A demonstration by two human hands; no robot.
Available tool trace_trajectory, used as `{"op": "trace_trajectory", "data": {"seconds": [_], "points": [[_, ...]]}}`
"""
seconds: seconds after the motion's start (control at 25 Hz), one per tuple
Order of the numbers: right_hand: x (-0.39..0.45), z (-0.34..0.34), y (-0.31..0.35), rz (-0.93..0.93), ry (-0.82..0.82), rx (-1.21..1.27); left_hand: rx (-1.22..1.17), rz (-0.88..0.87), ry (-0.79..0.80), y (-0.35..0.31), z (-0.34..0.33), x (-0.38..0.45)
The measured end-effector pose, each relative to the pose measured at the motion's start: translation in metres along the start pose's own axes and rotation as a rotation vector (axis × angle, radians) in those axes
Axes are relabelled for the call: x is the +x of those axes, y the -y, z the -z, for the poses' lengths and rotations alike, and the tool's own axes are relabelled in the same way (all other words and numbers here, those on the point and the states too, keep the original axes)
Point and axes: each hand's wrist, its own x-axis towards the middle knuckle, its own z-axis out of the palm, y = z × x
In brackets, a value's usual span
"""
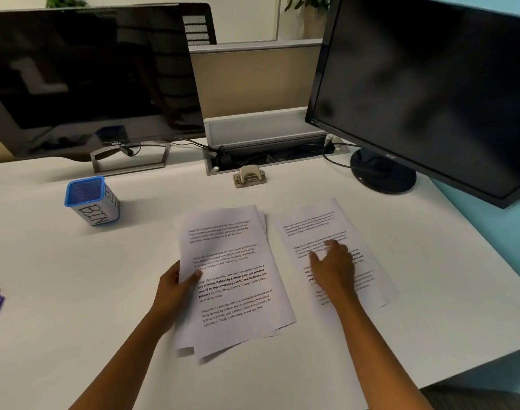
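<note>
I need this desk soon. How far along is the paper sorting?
One sheet already lies apart on the right, under the right hand. The left hand grips the stack by its edge, thumb on top. Several sheets look left in it; the beige punch sits untouched.

Both bare forearms reached forward from lower frame edge. Left hand (174, 287) pinched left edge of white printed paper stack (241, 324), thumb on top, fingers beneath. Right hand (334, 269) lay palm down, fingers straight, slightly spread.
</note>
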Motion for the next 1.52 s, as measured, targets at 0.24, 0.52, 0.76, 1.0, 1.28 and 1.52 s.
{"op": "trace_trajectory", "data": {"seconds": [0.24, 0.52, 0.76, 1.0, 1.28, 1.52], "points": [[0.008, 0.01, -0.023, -0.17, 0.104, -0.177, -0.16, 0.053, 0.145, -0.011, -0.014, -0.007], [0.0, 0.01, 0.01, -0.167, 0.135, 0.04, 0.134, -0.01, 0.045, -0.035, -0.063, -0.001], [-0.032, -0.01, 0.025, -0.037, 0.144, -0.071, 0.551, -0.038, -0.286, -0.03, -0.096, -0.012], [-0.044, -0.028, 0.032, 0.015, 0.145, -0.141, 0.498, 0.145, -0.345, -0.039, -0.104, -0.016], [-0.042, -0.033, 0.03, 0.027, 0.115, -0.025, 0.075, 0.31, -0.224, -0.059, -0.078, 0.004], [-0.041, -0.039, 0.024, 0.046, 0.099, 0.057, 0.039, 0.277, -0.046, -0.051, -0.067, 0.003]]}}
